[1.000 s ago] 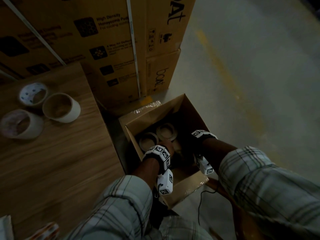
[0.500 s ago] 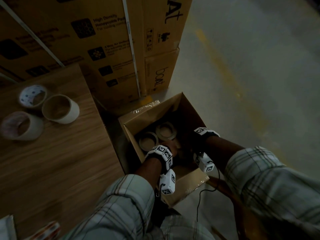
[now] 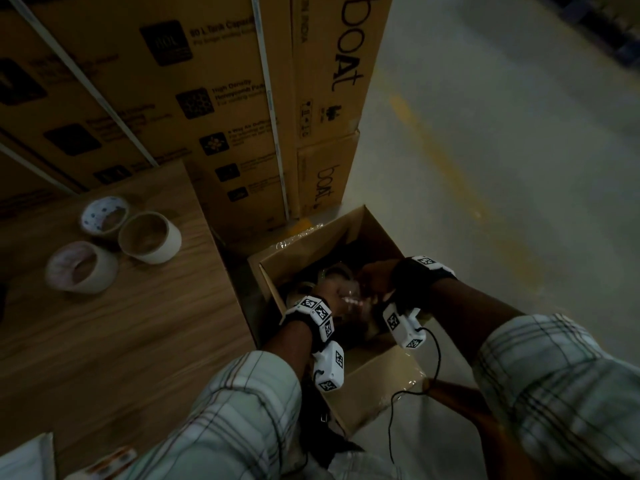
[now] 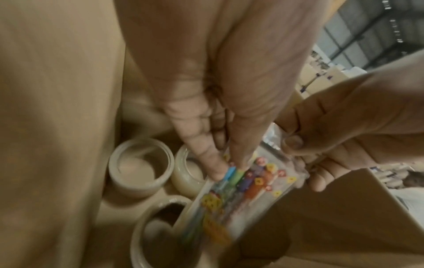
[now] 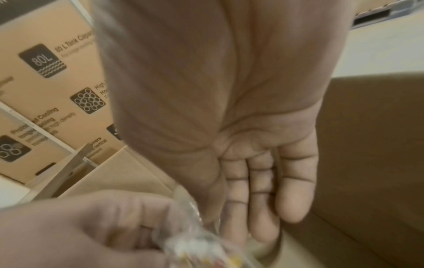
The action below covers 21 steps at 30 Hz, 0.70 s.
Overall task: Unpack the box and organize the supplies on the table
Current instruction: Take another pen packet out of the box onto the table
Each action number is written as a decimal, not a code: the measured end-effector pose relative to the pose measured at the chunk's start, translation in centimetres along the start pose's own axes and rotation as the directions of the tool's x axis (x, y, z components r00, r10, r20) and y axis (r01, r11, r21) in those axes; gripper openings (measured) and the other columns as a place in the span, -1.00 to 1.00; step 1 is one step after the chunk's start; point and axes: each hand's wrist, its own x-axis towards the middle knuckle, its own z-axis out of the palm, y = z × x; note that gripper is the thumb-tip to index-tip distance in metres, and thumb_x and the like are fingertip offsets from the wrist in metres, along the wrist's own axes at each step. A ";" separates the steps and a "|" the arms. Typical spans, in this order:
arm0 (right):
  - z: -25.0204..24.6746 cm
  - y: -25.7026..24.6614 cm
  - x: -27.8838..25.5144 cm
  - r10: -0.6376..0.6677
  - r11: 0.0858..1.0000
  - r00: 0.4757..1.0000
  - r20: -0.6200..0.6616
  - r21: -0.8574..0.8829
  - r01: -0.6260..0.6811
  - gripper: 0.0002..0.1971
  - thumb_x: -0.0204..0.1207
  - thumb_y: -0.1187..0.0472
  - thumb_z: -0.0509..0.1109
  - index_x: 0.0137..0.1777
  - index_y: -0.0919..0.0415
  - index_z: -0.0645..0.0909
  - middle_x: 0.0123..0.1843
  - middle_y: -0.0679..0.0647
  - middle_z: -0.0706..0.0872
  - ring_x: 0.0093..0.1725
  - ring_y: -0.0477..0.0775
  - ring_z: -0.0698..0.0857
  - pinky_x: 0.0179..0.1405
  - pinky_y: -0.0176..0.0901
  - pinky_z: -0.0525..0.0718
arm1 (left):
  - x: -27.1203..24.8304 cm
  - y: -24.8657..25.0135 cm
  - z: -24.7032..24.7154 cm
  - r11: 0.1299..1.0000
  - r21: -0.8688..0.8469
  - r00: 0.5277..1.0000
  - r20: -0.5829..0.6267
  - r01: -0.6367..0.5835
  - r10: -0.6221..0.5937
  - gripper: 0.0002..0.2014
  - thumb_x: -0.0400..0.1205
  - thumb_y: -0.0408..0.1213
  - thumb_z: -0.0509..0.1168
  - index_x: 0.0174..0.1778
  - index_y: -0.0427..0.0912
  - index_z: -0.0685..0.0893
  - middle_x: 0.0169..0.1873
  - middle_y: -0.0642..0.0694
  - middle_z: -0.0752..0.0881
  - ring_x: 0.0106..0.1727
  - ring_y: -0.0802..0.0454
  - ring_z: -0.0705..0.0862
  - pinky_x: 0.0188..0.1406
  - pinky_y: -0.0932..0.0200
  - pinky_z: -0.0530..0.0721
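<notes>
Nearest, two forearms in plaid sleeves reach down into an open cardboard box [image 3: 377, 379] on the floor, just right of a wooden tabletop [image 3: 114, 341]. Inside the box, both hands hold one clear plastic packet [image 4: 250, 183] of small colourful items. The left hand [image 4: 206, 108] pinches the packet between thumb and curled fingers [image 4: 201, 156]. The right hand [image 4: 339, 130] grips the packet's upper edge between its thumb and fingers; in the right wrist view its other fingers lie straight and pressed together. Below the packet, rolls of tape [image 4: 140, 166] sit in the bottom of the box. Farther left, three tape rolls [image 3: 149, 237] stand grouped on the tabletop. Beyond, large printed cartons [image 3: 221, 98] are stacked.
</notes>
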 end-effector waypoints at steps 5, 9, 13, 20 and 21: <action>-0.6 -0.9 -1.5 -0.226 0.966 0.953 -0.204 -0.174 0.192 -0.52 0.54 0.10 0.36 0.46 0.00 0.39 0.36 -0.03 0.50 0.25 0.01 0.56 0.24 -0.04 0.57 | -1.7 0.3 -1.7 0.997 -0.071 0.996 -0.079 0.037 -0.043 -0.63 0.66 -0.10 0.28 0.27 -0.28 0.67 0.19 -0.28 0.72 0.25 -0.25 0.67 0.30 -0.03 0.60; -1.4 -4.4 -4.5 -0.314 0.947 0.901 -0.299 -0.168 0.274 -0.66 0.52 0.17 0.38 0.28 0.19 0.58 0.26 0.18 0.63 0.22 0.19 0.64 0.20 0.01 0.63 | -3.7 0.1 -4.9 0.980 -0.198 0.986 -0.164 -0.016 -0.017 -0.74 0.63 -0.18 0.32 0.06 -0.32 0.71 0.06 -0.34 0.75 0.13 -0.28 0.71 0.12 -0.02 0.64; -2.1 -7.9 -8.1 -0.383 0.904 0.887 -0.259 -0.305 0.301 -0.66 0.57 0.06 0.36 0.29 0.16 0.59 0.20 0.08 0.70 0.15 0.09 0.68 0.09 -0.15 0.60 | -6.4 0.2 -8.3 0.977 -0.195 0.960 -0.279 -0.090 0.033 -0.84 0.62 -0.21 0.30 -0.14 -0.22 0.69 -0.06 -0.34 0.76 0.00 -0.25 0.73 -0.08 -0.01 0.65; -2.3 -15.9 -14.5 -0.516 0.780 0.791 -0.329 -0.561 0.276 -0.72 0.57 0.02 0.31 0.02 0.24 0.68 -0.05 0.20 0.73 -0.11 0.21 0.69 -0.06 0.07 0.71 | -14.2 -1.1 -14.4 0.959 -0.196 0.889 -0.446 -0.204 0.098 -0.73 0.64 -0.32 0.24 -0.41 -0.11 0.44 -0.26 -0.32 0.64 -0.16 -0.25 0.67 -0.31 0.15 0.42; -2.1 -17.1 -15.1 -0.543 0.757 0.771 -0.332 -0.591 0.279 -0.75 0.57 0.05 0.31 0.01 0.23 0.68 -0.06 0.20 0.73 -0.11 0.21 0.69 -0.08 0.07 0.71 | -15.6 -1.8 -15.2 0.958 -0.198 0.878 -0.469 -0.209 0.095 -0.80 0.64 -0.30 0.23 -0.32 -0.11 0.47 -0.24 -0.29 0.64 -0.20 -0.20 0.65 -0.32 0.14 0.46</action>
